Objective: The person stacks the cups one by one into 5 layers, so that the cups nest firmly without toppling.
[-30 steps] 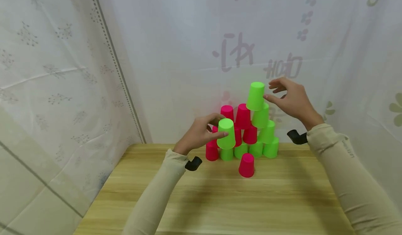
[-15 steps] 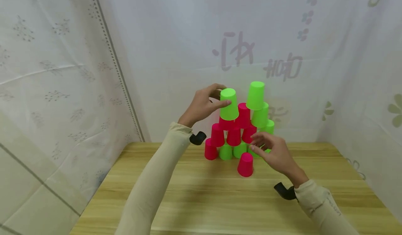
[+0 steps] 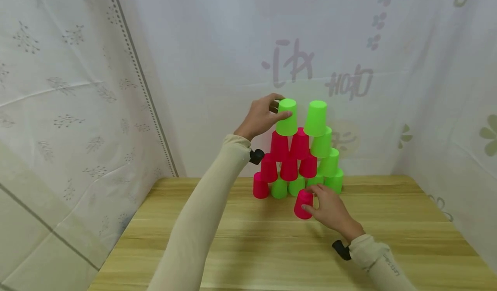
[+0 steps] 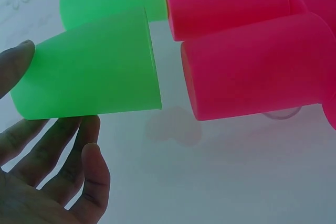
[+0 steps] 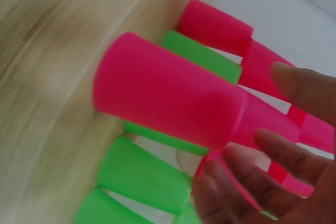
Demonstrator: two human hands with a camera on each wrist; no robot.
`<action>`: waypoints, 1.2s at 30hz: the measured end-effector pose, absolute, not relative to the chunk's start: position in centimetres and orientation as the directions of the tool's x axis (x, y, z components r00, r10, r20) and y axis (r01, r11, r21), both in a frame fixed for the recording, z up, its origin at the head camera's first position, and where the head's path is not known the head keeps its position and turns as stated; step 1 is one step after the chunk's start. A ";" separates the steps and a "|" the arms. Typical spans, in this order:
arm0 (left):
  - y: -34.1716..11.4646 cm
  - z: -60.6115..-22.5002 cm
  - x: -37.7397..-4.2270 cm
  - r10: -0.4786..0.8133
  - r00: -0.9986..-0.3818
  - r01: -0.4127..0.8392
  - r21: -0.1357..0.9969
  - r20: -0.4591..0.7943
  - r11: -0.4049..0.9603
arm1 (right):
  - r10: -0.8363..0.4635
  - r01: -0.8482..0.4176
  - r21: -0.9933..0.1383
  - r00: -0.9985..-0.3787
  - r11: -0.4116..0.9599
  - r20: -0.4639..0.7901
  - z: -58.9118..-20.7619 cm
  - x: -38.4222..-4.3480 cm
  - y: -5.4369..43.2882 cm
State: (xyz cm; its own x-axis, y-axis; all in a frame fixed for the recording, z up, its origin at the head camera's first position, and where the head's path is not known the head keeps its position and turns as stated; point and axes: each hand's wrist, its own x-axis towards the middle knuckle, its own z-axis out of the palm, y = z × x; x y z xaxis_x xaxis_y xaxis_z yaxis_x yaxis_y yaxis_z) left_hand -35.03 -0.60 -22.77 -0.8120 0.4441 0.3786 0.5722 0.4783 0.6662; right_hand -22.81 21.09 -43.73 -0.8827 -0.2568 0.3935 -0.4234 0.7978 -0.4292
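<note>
My left hand (image 3: 264, 115) pinches an upside-down green cup (image 3: 287, 118) between thumb and fingers, at the upper left of a stacked cup pyramid. In the left wrist view, a small gap separates the held cup's rim from the nearest pink-red cup (image 4: 257, 69) of the tier below. Right of it, another green cup (image 3: 316, 119) stands on the pyramid's top tier. My right hand (image 3: 331, 208) is at a single pink-red cup (image 3: 302, 209) upside down on the table. The right wrist view shows its thumb and fingers spread near that cup's base, apart from it.
Tiers of pink-red cups (image 3: 289, 168) and green cups (image 3: 329, 163) form the pyramid near the table's back edge. The wooden table (image 3: 248, 243) meets a white printed cloth (image 3: 217, 88) behind, with more cloth at both sides.
The left hand has raised its green cup from the pyramid's front to top-tier height. The right hand has come down from beside the upper green cup to the lone pink-red cup.
</note>
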 end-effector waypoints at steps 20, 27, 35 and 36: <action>1.2 -23.6 -35.7 0.461 -0.821 0.556 0.650 0.336 0.518 | -0.190 -0.301 -0.502 -0.947 0.811 0.261 -46.2 -24.3 21.4; 1.3 -23.7 -35.9 0.453 -0.829 0.548 0.642 0.328 0.537 | -0.198 -0.312 -0.574 -0.947 0.757 0.253 -46.8 -24.8 21.7; 1.0 -24.1 -36.0 0.461 -0.828 0.548 0.632 0.318 0.548 | -0.167 -0.266 -0.741 -0.964 0.617 0.207 -47.4 -25.3 22.3; 0.9 -24.1 -36.0 0.464 -0.826 0.551 0.633 0.320 0.544 | -0.165 -0.258 -0.751 -0.966 0.608 0.198 -47.4 -25.3 22.4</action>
State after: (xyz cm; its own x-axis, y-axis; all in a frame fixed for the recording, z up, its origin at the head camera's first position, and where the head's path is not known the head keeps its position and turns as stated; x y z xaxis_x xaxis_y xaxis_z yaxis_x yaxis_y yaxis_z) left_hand -36.00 0.93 -24.14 -0.8261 0.4641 0.3198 0.5508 0.5443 0.6328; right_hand -25.34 22.44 -47.37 -0.9662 -0.1647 0.1985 -0.2579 0.6079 -0.7510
